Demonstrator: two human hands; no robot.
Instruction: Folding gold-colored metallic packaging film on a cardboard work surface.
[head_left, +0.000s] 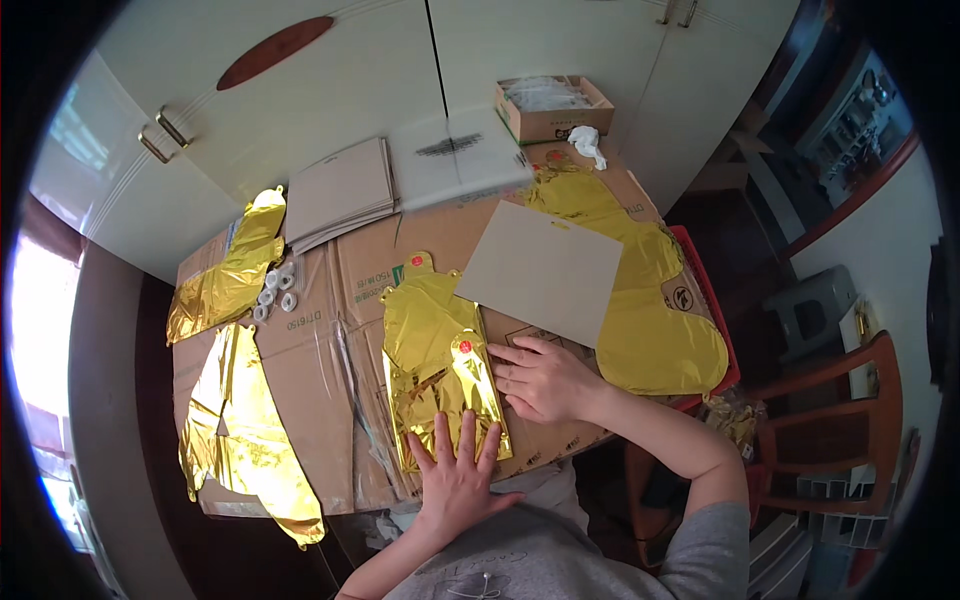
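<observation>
A flat gold foil balloon, folded into a long strip, lies in front of me on the cardboard-covered table. It has a rounded tab with a red round sticker at the top and another partway down. My left hand is open, its spread fingers pressing on the strip's near end. Just right of the strip, my right hand rests open, fingertips at the foil's edge. Beyond that hand lies a grey cardboard sheet with a small slot, partly over a large unfolded gold foil balloon.
More gold foil lies at left, one piece near and one far. Small white rolls sit beside it. Behind are a stack of grey boards, clear plastic bags and an open carton. A wooden chair stands right.
</observation>
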